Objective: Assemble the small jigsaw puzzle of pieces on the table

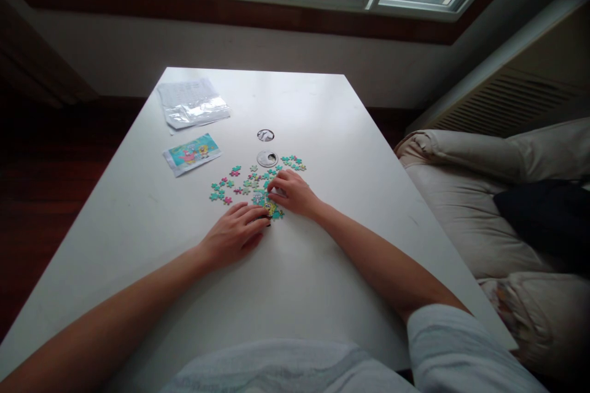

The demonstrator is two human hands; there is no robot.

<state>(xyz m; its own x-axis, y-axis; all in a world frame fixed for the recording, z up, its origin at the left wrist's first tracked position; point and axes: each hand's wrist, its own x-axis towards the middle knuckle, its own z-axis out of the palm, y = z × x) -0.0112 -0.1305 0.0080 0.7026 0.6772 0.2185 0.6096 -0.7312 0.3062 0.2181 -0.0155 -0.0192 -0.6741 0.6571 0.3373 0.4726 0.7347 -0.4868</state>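
Small jigsaw puzzle pieces [246, 183] in teal, pink and green lie scattered in front of me. A joined patch of the jigsaw puzzle [259, 197], teal with some yellow, sits between my hands. My left hand [240, 227] rests low over the near left side of this patch, fingers stretched out, their tips touching its yellow part. On the patch's right, my right hand [294, 191] has curled fingers pinched together at its edge, apparently on a puzzle piece mostly covered by the fingertips. More loose pieces [294, 163] lie just beyond my right hand.
A picture card [192, 155] with cartoon figures lies left of the pieces on the white table [322, 295]. Behind it is a clear plastic bag [196, 104]. Two round discs [267, 158] lie beyond the pieces. A cushioned sofa [447, 209] stands along the right side.
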